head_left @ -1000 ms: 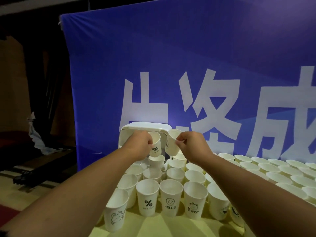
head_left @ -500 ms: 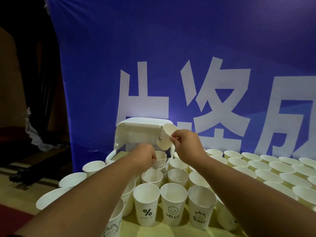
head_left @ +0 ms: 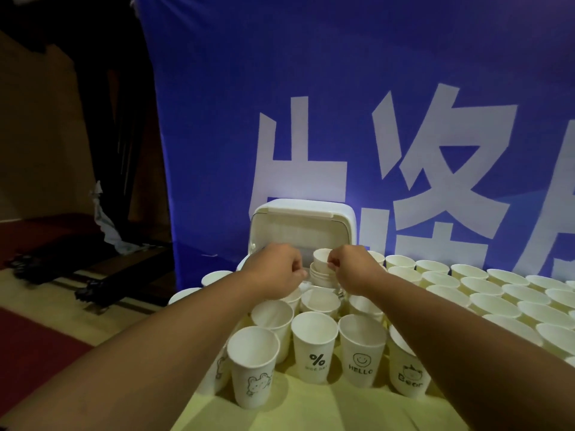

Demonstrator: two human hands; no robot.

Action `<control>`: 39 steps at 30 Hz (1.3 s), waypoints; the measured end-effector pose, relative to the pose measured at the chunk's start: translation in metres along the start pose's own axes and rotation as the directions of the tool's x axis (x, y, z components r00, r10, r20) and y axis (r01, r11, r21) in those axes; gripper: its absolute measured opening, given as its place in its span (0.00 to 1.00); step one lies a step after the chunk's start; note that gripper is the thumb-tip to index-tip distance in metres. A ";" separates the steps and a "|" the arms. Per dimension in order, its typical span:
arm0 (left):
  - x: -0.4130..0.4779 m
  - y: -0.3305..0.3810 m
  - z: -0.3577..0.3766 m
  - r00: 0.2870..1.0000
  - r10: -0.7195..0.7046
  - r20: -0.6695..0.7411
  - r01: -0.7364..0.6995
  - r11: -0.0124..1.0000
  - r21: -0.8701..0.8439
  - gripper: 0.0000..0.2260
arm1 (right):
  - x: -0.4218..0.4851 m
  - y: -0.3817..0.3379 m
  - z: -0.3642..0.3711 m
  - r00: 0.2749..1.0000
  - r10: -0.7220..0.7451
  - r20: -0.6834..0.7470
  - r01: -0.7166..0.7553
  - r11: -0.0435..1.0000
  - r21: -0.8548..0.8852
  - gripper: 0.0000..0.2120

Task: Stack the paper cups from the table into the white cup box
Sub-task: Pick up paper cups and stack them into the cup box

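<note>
Since the earlier frame, the right hand (head_left: 354, 272) had brought its cup (head_left: 322, 258) down from beside the top of the open box (head_left: 298, 231). The cup now sat upright on the stack (head_left: 320, 276). The left hand (head_left: 278, 272) had risen from the loose cups (head_left: 314, 349) to the stack's left side.

Hazards:
1. The cup appeared only partly seated. If it was released tilted, it could jam or tip off the stack.
2. Pressing it home off-centre could lean the stack, which was thin-walled and light.
3. Both forearms passed low over the cups crowded on the surface (head_left: 311, 409). Drawing back carelessly could knock several over.

Hand state:
- The right hand pinched the cup's rim between thumb and fingers.
- The left hand's fingers were curled just beside the stack. It could not be told whether they gripped it or only steadied it.

The stack stood at the box's open front. Its base was hidden behind the hands and cups.
</note>
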State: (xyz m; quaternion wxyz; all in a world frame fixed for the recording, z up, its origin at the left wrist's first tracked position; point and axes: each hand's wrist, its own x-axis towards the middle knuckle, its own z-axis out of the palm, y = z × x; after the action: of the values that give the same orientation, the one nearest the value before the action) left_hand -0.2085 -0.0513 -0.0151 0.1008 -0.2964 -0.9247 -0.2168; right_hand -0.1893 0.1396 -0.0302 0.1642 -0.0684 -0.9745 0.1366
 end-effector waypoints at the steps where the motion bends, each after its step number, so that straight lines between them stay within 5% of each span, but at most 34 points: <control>1: -0.006 -0.002 -0.003 1.000 0.005 -0.008 -0.005 1.000 -0.011 0.09 | 0.000 -0.001 0.004 0.999 0.002 0.032 -0.001 0.999 -0.050 0.13; 7: -0.040 -0.008 -0.024 1.000 0.012 -0.004 -0.012 0.999 0.029 0.09 | -0.010 -0.009 0.010 0.998 -0.006 0.067 0.021 0.975 -0.220 0.12; 12: -0.065 -0.007 -0.037 0.996 0.008 0.090 -0.013 0.998 0.061 0.08 | -0.040 -0.012 -0.005 0.999 0.022 -0.027 -0.024 0.997 -0.073 0.15; 16: -0.090 0.000 -0.043 0.985 -0.002 0.175 -0.017 0.994 0.110 0.10 | -0.076 -0.012 -0.028 0.999 0.011 -0.052 -0.012 0.999 -0.031 0.05; 30: -0.155 0.025 -0.037 0.962 -0.096 0.256 0.032 0.970 0.243 0.06 | -0.215 0.032 -0.105 0.992 0.130 -0.006 -0.129 0.975 -0.182 0.01; 39: -0.165 0.063 -0.029 0.978 -0.010 0.209 -0.032 0.980 0.195 0.05 | -0.262 0.064 -0.125 0.963 0.266 -0.043 -0.267 0.916 -0.301 0.14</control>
State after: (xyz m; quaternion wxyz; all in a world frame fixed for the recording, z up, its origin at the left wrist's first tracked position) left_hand -0.0367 -0.1026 -0.0198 0.0331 -0.3112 -0.9454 -0.0910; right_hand 0.1041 0.1845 -0.0136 0.1321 -0.2249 -0.9654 0.0059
